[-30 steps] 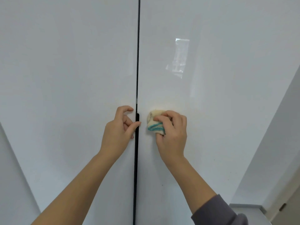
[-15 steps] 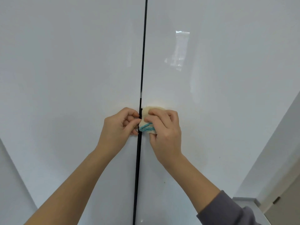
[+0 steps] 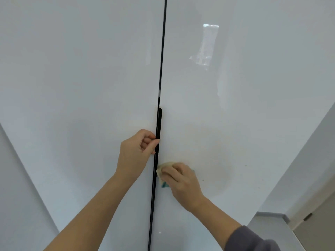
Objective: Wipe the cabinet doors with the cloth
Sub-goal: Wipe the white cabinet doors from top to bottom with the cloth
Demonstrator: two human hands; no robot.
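Fingers of left hand point(image 3: 135, 153) curled round left door point(image 3: 72, 87) edge, tips hidden in gap, fingers of right hand point(image 3: 183, 182) clamped on half-hidden cloth point(image 3: 164, 170), pressed to right door point(image 3: 253, 124).

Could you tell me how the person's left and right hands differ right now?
The left hand sits higher, fingers curled at the dark gap between the glossy white cabinet doors; the right hand sits lower, gripping a folded cream-and-teal cloth against the right door. Both are bare.
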